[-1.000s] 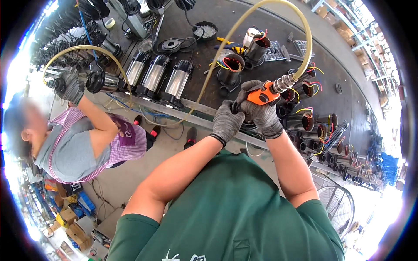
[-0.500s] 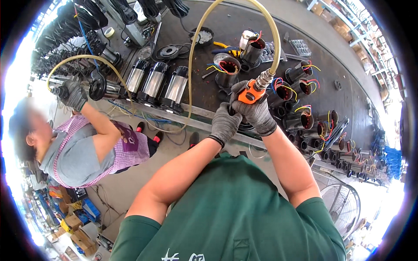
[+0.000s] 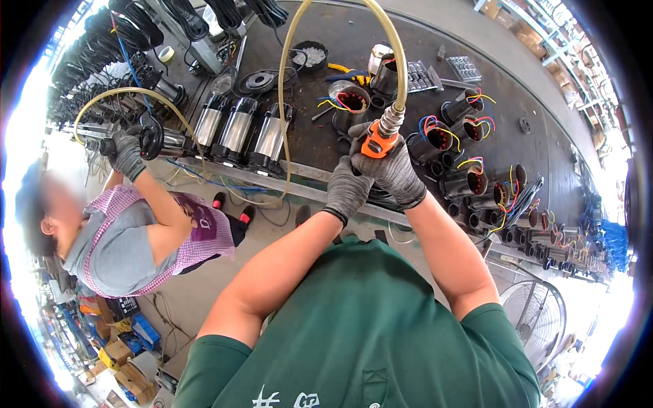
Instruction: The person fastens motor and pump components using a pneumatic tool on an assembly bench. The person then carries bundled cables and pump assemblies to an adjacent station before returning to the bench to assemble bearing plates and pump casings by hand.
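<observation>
An orange air tool (image 3: 378, 143) is gripped in my gloved right hand (image 3: 400, 178), with a metal coupling and a yellowish hose (image 3: 400, 68) rising from its top. My gloved left hand (image 3: 347, 188) is closed right beside it, at the table's front edge. What the left fingers hold, and the tool's working end, are hidden under the gloves. Just beyond my hands stands an open dark cylindrical motor housing (image 3: 348, 121) with coloured wires sticking out. Another wired housing (image 3: 430, 144) is to the right of the tool.
Three shiny metal cylinders with black ends, one of them a pump body (image 3: 235, 129), stand at left. A co-worker (image 3: 146, 224) works there with gloved hands. Pliers (image 3: 350, 71), a bowl of small white parts (image 3: 310, 56) and further housings (image 3: 476, 197) lie on the dark table (image 3: 476, 34).
The orange tool and my right hand have shifted slightly left, closer to my left hand, and the hose has swung left with them. Both hands stay closed.
</observation>
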